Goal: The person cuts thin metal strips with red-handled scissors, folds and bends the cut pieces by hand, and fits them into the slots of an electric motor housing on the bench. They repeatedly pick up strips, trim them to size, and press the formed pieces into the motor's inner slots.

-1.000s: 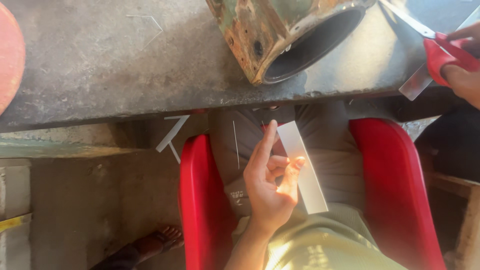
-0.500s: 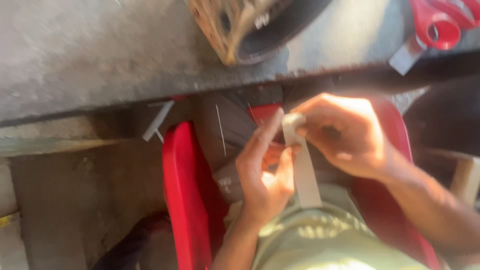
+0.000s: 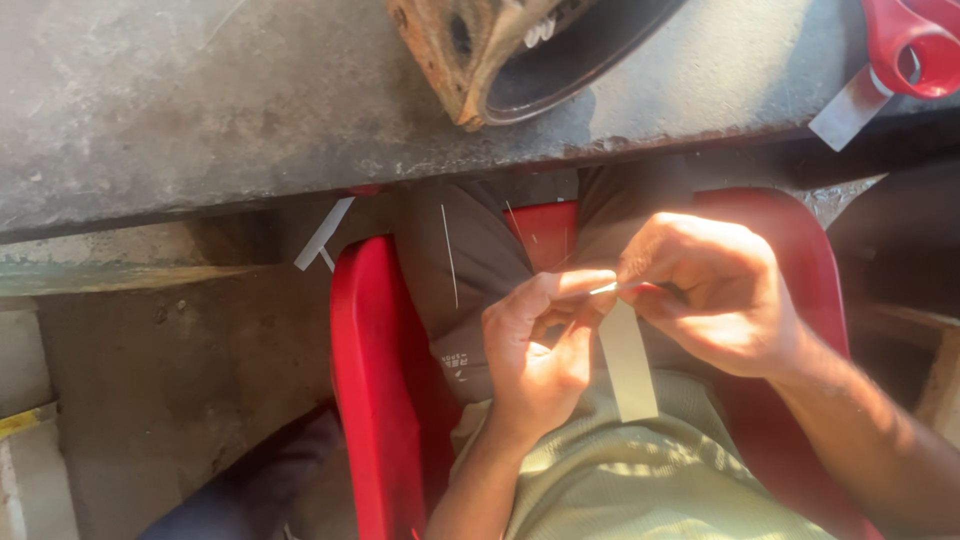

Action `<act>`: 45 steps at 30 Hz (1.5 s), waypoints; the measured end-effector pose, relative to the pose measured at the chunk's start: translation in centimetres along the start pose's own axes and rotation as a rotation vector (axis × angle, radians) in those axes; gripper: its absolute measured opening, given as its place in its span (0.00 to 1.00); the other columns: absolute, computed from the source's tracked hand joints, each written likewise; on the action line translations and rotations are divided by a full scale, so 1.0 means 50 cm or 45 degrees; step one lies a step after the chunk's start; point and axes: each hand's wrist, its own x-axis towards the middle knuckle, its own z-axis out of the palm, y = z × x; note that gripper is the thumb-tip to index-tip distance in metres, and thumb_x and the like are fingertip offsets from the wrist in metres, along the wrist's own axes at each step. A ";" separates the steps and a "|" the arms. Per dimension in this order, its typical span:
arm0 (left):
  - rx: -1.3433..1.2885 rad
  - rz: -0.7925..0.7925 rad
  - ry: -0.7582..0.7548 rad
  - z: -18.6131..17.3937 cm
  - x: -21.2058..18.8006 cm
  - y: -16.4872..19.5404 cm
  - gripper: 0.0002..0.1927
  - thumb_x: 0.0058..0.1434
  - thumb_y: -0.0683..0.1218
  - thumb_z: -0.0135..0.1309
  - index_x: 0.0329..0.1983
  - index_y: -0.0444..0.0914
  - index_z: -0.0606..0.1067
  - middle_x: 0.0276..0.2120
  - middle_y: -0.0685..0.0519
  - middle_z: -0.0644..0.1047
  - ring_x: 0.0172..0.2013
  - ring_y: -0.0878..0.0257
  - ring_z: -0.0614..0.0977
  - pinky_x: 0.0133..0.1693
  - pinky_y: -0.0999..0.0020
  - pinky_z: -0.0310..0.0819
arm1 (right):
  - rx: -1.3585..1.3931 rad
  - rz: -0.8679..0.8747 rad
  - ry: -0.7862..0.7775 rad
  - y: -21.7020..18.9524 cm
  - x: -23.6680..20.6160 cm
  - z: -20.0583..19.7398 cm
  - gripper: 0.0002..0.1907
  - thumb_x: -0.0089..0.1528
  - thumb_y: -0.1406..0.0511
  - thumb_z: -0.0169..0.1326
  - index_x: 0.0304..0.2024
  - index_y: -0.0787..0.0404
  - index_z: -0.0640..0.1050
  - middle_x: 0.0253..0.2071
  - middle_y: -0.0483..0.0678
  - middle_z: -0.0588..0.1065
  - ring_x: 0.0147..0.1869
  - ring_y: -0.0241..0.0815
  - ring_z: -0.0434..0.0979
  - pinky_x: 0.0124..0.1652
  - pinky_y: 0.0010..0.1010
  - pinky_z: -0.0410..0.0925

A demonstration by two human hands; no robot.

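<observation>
Seen from the head camera, the 1 view here, the left hand point(image 3: 535, 350) and the right hand point(image 3: 715, 295) are meeting over the lap, above a red plastic chair point(image 3: 365, 400), and both are pinching the top end of a narrow pale grey strip of thin sheet material point(image 3: 628, 360). The left thumb and forefinger are closing on it from 9 o'clock, the right fingers are curling over it from 3 o'clock, so each hand is grasping the strip rather than lying slack. The strip's long axis is running from 12 to 6 o'clock, tilting slightly toward 5, and its free end is hanging down onto the pale green ribbed shirt point(image 3: 620, 480). Both hands are equally near, touching the same upper end. A thin bright sliver is showing between the fingertips, but what it is cannot be made out, and the exact contact is hidden under the right fingers. At 12 o'clock a worn grey stone slab worktop point(image 3: 200, 100) is carrying a rusty hollow metal casing point(image 3: 480, 50), cut off by the frame. At 1 o'clock red-handled scissors point(image 3: 905, 45) are lying on the slab, well apart from the hands and partly cropped.
</observation>
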 end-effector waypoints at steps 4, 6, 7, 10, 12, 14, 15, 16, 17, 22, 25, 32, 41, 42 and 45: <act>0.106 0.020 -0.006 0.005 0.000 0.009 0.10 0.66 0.35 0.61 0.50 0.30 0.79 0.40 0.50 0.83 0.38 0.67 0.84 0.43 0.75 0.79 | -0.160 -0.168 0.023 -0.010 0.000 0.006 0.09 0.59 0.82 0.57 0.38 0.68 0.77 0.38 0.50 0.76 0.40 0.37 0.78 0.42 0.27 0.72; 0.087 0.054 -0.008 0.010 -0.003 0.014 0.09 0.68 0.36 0.62 0.51 0.31 0.80 0.40 0.48 0.84 0.38 0.67 0.84 0.46 0.74 0.78 | -0.396 -0.269 0.050 -0.018 -0.001 0.009 0.09 0.57 0.81 0.58 0.37 0.66 0.78 0.36 0.49 0.76 0.40 0.37 0.78 0.40 0.25 0.70; 0.060 0.051 -0.003 0.013 -0.004 0.015 0.09 0.69 0.36 0.61 0.51 0.31 0.79 0.42 0.49 0.83 0.39 0.67 0.84 0.45 0.75 0.79 | -0.511 -0.317 0.059 -0.022 -0.002 0.011 0.10 0.56 0.80 0.59 0.36 0.66 0.78 0.35 0.49 0.77 0.40 0.36 0.78 0.38 0.25 0.69; -0.002 0.053 0.026 0.019 -0.005 0.017 0.09 0.70 0.36 0.60 0.52 0.32 0.78 0.45 0.49 0.83 0.41 0.67 0.85 0.45 0.75 0.81 | -0.491 -0.351 0.096 -0.027 -0.003 0.018 0.10 0.57 0.80 0.61 0.37 0.65 0.78 0.37 0.50 0.77 0.40 0.36 0.80 0.35 0.21 0.72; -0.025 0.074 0.064 0.022 -0.004 0.019 0.10 0.68 0.36 0.59 0.52 0.33 0.76 0.43 0.50 0.83 0.41 0.68 0.85 0.44 0.74 0.83 | -0.456 -0.303 0.079 -0.033 -0.006 0.019 0.10 0.57 0.81 0.60 0.39 0.67 0.78 0.38 0.52 0.78 0.41 0.37 0.80 0.38 0.24 0.73; 0.088 0.057 0.049 0.020 -0.009 0.027 0.10 0.67 0.34 0.61 0.50 0.33 0.79 0.41 0.50 0.83 0.40 0.68 0.84 0.43 0.74 0.80 | -0.373 -0.253 0.064 -0.038 -0.010 0.019 0.11 0.56 0.81 0.60 0.41 0.70 0.78 0.39 0.54 0.78 0.41 0.39 0.80 0.40 0.26 0.74; 0.145 0.050 0.040 0.018 -0.011 0.032 0.10 0.67 0.33 0.62 0.49 0.34 0.80 0.40 0.50 0.83 0.39 0.68 0.84 0.42 0.75 0.79 | -0.308 -0.230 0.057 -0.039 -0.011 0.019 0.12 0.55 0.81 0.61 0.42 0.71 0.78 0.40 0.55 0.77 0.42 0.40 0.81 0.40 0.27 0.75; 0.165 0.076 0.029 0.017 -0.012 0.036 0.10 0.66 0.32 0.62 0.49 0.34 0.80 0.40 0.50 0.82 0.38 0.68 0.84 0.41 0.76 0.78 | -0.244 -0.206 0.050 -0.040 -0.013 0.019 0.14 0.55 0.80 0.62 0.43 0.72 0.78 0.41 0.55 0.77 0.43 0.41 0.81 0.40 0.28 0.77; 0.184 0.103 0.017 0.016 -0.012 0.039 0.11 0.65 0.31 0.62 0.49 0.34 0.80 0.40 0.50 0.82 0.37 0.68 0.84 0.40 0.77 0.77 | -0.276 -0.228 0.063 -0.040 -0.014 0.019 0.13 0.56 0.80 0.62 0.42 0.72 0.78 0.40 0.55 0.77 0.42 0.41 0.81 0.39 0.27 0.77; 0.222 0.140 -0.048 0.010 0.002 0.046 0.14 0.63 0.29 0.63 0.50 0.34 0.80 0.41 0.51 0.82 0.38 0.68 0.84 0.41 0.77 0.77 | -0.367 -0.301 0.113 -0.038 -0.017 0.019 0.11 0.58 0.80 0.62 0.42 0.71 0.79 0.38 0.53 0.78 0.37 0.39 0.83 0.37 0.23 0.76; 0.139 0.073 -0.105 -0.001 0.009 0.050 0.15 0.61 0.28 0.62 0.49 0.33 0.81 0.40 0.50 0.82 0.37 0.67 0.85 0.41 0.77 0.79 | -0.482 -0.316 0.156 -0.037 -0.017 0.023 0.10 0.57 0.81 0.62 0.40 0.71 0.79 0.36 0.53 0.79 0.35 0.38 0.82 0.34 0.22 0.73; 0.039 0.107 -0.095 -0.006 0.016 0.050 0.15 0.61 0.25 0.61 0.47 0.32 0.80 0.39 0.47 0.82 0.40 0.64 0.86 0.44 0.75 0.83 | -0.496 -0.356 0.203 -0.039 -0.015 0.038 0.09 0.60 0.82 0.59 0.41 0.70 0.78 0.37 0.54 0.78 0.36 0.39 0.83 0.36 0.23 0.76; 0.130 0.179 -0.069 -0.003 0.015 0.051 0.14 0.64 0.26 0.61 0.47 0.34 0.79 0.39 0.49 0.82 0.39 0.65 0.86 0.43 0.76 0.83 | -0.696 -0.406 0.235 -0.048 -0.008 0.045 0.09 0.58 0.82 0.60 0.39 0.71 0.78 0.36 0.55 0.78 0.36 0.41 0.81 0.34 0.24 0.73; 0.140 0.186 -0.067 -0.003 0.015 0.052 0.14 0.64 0.26 0.61 0.47 0.34 0.79 0.39 0.49 0.82 0.39 0.65 0.86 0.42 0.76 0.83 | -0.715 -0.407 0.244 -0.048 -0.007 0.045 0.09 0.57 0.82 0.60 0.38 0.72 0.77 0.35 0.55 0.78 0.35 0.41 0.81 0.34 0.25 0.73; 0.217 0.207 -0.059 -0.004 0.013 0.051 0.14 0.63 0.26 0.61 0.47 0.35 0.80 0.37 0.50 0.83 0.38 0.66 0.87 0.41 0.77 0.82 | -0.717 -0.401 0.252 -0.047 -0.006 0.046 0.08 0.57 0.82 0.59 0.37 0.71 0.78 0.33 0.55 0.78 0.34 0.41 0.80 0.35 0.27 0.73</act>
